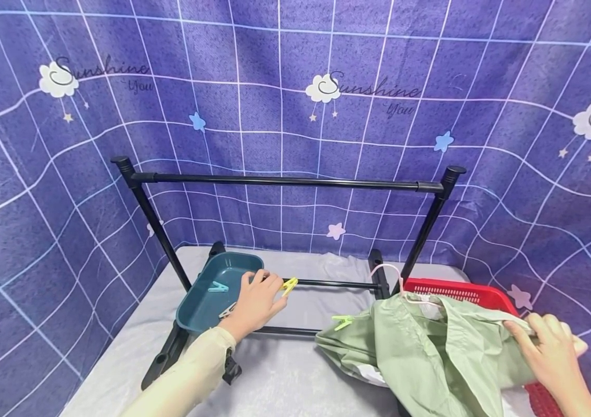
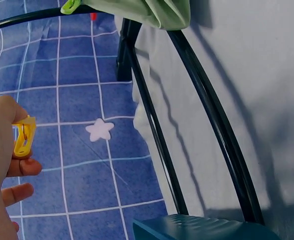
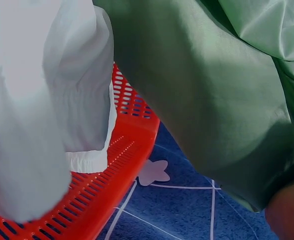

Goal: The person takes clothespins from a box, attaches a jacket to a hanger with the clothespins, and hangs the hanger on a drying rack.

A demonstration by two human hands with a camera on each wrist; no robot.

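Observation:
My left hand (image 1: 255,301) pinches a yellow clothespin (image 1: 289,286) between thumb and finger, beside a teal basin (image 1: 189,310). The left wrist view shows the clothespin (image 2: 25,139) close up, the other fingers spread below it. At the right, my right hand (image 1: 553,350) grips the edge of a light green garment (image 1: 410,341), thumb on top. A pink hanger (image 1: 401,284) sits inside the garment, its hook sticking up. One lime clothespin (image 1: 342,322) is clipped to the garment's left side. In the right wrist view, the green cloth (image 3: 207,100) hides most of that hand.
A black rack (image 1: 285,181) stands across the middle, with lower bars near the table. The basin holds a turquoise clothespin (image 1: 218,287) and a pale one (image 1: 227,311). Behind the garment is a red basket (image 1: 493,295); white clothing (image 3: 84,100) hangs over it.

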